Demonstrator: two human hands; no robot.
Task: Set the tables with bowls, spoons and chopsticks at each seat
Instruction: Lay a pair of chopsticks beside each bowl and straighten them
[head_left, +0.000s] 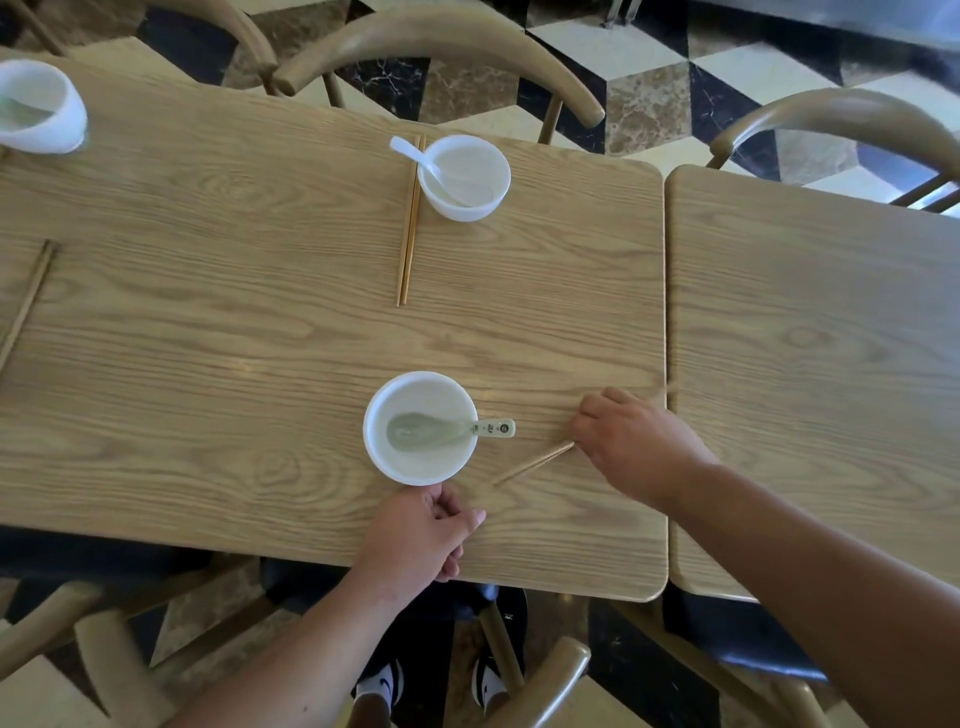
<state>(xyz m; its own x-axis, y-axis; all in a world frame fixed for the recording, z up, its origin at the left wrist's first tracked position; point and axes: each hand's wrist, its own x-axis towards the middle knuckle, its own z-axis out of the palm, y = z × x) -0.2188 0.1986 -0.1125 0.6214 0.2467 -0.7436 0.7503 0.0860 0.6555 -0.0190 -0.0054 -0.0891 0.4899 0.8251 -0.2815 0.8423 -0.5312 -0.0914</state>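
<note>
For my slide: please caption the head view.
Right hand holds chopsticks beside the near bowl; left hand is next to it.

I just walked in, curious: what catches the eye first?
Two bare hands at the near edge of a light wooden table: the right hand holds thin wooden chopsticks slanted beside a round white bowl holding a pale green spoon, the left hand by its near rim. Opposite sits a second white bowl with a white spoon and straight chopsticks.

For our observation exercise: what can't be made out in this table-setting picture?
Head view:
Near chopsticks: far ends hidden under the right hand.
Left chopsticks: cut off by the left edge.
Far-left bowl: partly cut by the left edge.
Near spoon: handle print too small to read.
</note>
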